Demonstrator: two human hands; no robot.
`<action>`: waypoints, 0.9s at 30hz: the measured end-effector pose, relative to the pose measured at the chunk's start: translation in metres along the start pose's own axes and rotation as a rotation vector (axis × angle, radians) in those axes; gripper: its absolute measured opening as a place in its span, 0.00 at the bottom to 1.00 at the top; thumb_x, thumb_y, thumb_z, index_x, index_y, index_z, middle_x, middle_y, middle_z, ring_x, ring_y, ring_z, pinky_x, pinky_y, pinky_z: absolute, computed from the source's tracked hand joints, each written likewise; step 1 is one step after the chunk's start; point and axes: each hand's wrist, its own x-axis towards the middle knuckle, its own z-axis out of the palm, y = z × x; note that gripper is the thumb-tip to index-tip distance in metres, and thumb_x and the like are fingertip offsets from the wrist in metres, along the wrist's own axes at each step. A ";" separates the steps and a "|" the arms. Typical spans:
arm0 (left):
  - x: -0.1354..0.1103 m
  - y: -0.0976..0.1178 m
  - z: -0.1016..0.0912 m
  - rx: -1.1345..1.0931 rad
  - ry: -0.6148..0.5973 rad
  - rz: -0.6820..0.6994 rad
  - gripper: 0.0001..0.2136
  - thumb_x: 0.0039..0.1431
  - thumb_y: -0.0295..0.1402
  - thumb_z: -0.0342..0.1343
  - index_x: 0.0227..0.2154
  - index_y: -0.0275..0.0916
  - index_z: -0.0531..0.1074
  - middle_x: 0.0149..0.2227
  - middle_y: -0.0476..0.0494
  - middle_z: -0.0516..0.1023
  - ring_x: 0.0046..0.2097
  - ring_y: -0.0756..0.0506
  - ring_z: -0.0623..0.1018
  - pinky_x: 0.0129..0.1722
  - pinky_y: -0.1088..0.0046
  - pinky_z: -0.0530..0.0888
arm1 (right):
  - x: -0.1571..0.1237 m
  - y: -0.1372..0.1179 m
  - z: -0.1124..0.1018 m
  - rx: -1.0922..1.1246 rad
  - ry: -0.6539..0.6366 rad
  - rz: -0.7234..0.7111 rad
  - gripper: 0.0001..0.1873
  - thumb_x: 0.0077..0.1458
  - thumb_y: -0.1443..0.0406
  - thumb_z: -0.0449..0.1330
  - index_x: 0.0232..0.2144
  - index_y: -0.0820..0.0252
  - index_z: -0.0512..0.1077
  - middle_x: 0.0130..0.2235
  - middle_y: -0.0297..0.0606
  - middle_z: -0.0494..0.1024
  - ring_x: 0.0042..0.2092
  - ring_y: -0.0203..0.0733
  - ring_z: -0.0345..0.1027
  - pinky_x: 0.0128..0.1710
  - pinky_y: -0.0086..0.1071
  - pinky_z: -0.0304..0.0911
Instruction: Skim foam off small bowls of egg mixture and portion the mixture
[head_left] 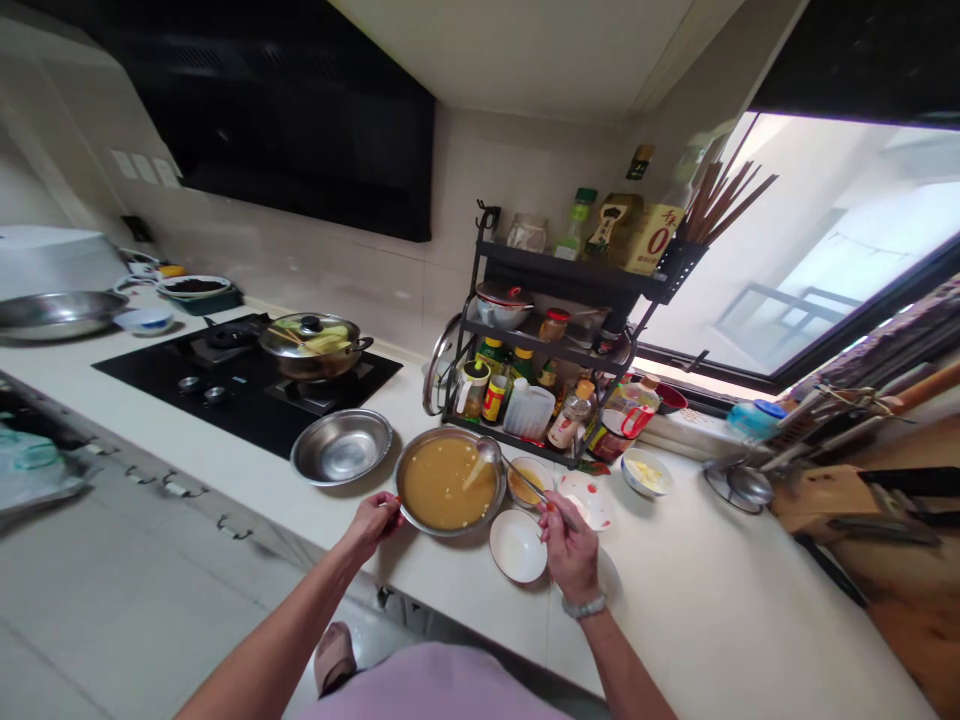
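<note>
A metal basin (397, 500) full of brownish liquid with pale bits stands on the counter. My left hand (377, 522) pinches its left rim. My right hand (568, 545) is closed around the handle of a ladle (489, 450), whose bowl is at the basin's upper right edge. A pale streak shows on the liquid under the ladle; whether it is pouring or a reflection I cannot tell. Beside the basin are a small bowl of yellowish liquid (529, 478), a white bowl (518, 547), and a dish with red spots (589, 498), partly behind my right hand.
An empty metal basin (342, 449) sits at the left, near the black stove (247, 400) with a lidded pan (311, 350). Behind stands a condiment rack (555, 340) with bottles. To the right are a bowl of pale yellow pieces (646, 472) and a knife block (825, 505).
</note>
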 end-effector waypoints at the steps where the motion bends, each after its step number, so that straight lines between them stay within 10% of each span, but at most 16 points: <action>1: 0.000 0.000 0.000 0.000 0.002 0.000 0.15 0.34 0.39 0.62 0.20 0.39 0.61 0.13 0.52 0.68 0.17 0.53 0.66 0.19 0.79 0.61 | -0.002 0.002 -0.003 -0.031 -0.028 -0.042 0.16 0.58 0.57 0.54 0.42 0.59 0.73 0.34 0.40 0.77 0.25 0.35 0.68 0.24 0.30 0.68; 12: -0.002 0.001 0.000 -0.001 -0.011 0.005 0.16 0.33 0.40 0.63 0.19 0.39 0.61 0.14 0.51 0.69 0.17 0.53 0.66 0.19 0.79 0.61 | -0.003 0.035 -0.040 -0.312 0.217 0.127 0.26 0.52 0.47 0.53 0.38 0.62 0.73 0.27 0.42 0.79 0.26 0.42 0.73 0.29 0.34 0.68; 27: -0.001 0.002 0.001 0.006 0.000 -0.001 0.15 0.34 0.39 0.63 0.19 0.39 0.61 0.13 0.51 0.68 0.17 0.53 0.66 0.19 0.78 0.62 | 0.008 0.034 -0.046 0.148 0.546 0.427 0.16 0.46 0.55 0.61 0.32 0.62 0.67 0.17 0.31 0.72 0.16 0.35 0.62 0.13 0.26 0.58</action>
